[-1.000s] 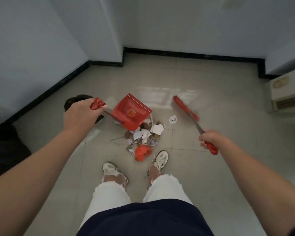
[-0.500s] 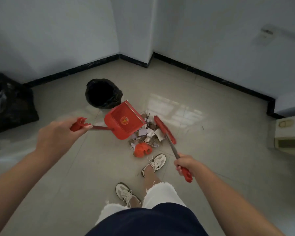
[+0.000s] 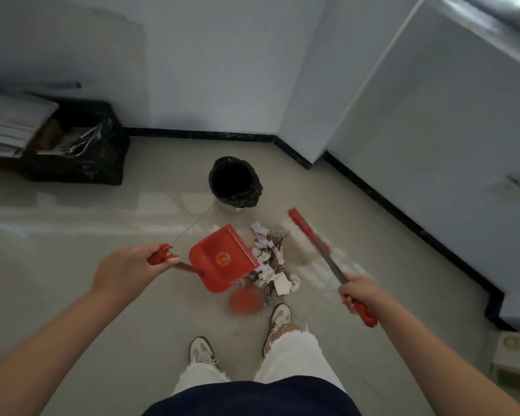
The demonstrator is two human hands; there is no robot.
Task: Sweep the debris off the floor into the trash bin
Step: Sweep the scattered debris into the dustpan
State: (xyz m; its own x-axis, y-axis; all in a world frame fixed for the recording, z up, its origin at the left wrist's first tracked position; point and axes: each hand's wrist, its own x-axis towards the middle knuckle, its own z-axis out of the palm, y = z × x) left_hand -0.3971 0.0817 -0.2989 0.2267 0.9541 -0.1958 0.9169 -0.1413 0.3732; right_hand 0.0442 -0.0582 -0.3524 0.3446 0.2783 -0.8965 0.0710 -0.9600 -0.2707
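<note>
My left hand [image 3: 126, 270] grips the red handle of a red dustpan [image 3: 221, 259], whose mouth faces a pile of paper scraps and twigs [image 3: 267, 259] on the tiled floor. My right hand [image 3: 359, 292] holds the red handle of a red broom [image 3: 308, 234], its brush head on the floor just right of the pile. A blurred red piece [image 3: 243, 300] lies at the pile's near end, by my right shoe. The trash bin [image 3: 234, 183], lined with a black bag, stands just beyond the pile.
A black crate [image 3: 78, 145] with papers and clutter sits at the back left against the wall. White walls with black skirting [image 3: 403, 220] close off the back and right. My feet [image 3: 279, 318] stand right behind the pile. A white unit [image 3: 514, 352] sits low right.
My view has swung left, so the bin and the black crate are now ahead. The broom head has moved from against the pile out to its right side. The dustpan stays beside the debris.
</note>
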